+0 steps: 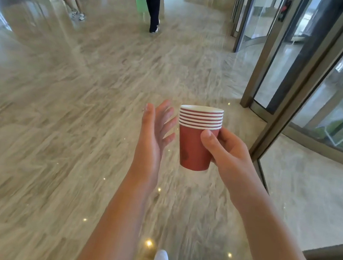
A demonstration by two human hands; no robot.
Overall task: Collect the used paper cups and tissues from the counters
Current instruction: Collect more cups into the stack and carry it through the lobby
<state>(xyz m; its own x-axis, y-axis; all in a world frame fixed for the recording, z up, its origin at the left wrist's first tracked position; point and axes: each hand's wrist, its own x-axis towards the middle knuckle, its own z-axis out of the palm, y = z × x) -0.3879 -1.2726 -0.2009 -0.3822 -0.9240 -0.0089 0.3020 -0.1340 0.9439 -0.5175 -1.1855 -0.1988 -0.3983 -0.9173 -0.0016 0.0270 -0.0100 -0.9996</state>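
A stack of red paper cups point(196, 140) is held upright in the right hand point(227, 153), above the polished stone floor point(57, 125). 6 white rims are counted at the top of the stack, nested one inside the other. The right thumb is laid across the front of the outermost cup, just below the rims; the fingers are wrapped round the far side and are mostly hidden. The left hand point(155, 132) is held just left of the stack, palm turned toward it, fingers straight and spread, with nothing held. Contact between the left fingertips and the stack cannot be confirmed. A white shoe point(161, 258) is seen below the stack at the frame's lower edge. A curved glass revolving door point(333, 90) is noted right of the stack. 2 people point(153, 3) are seen far beyond the stack, on the floor.
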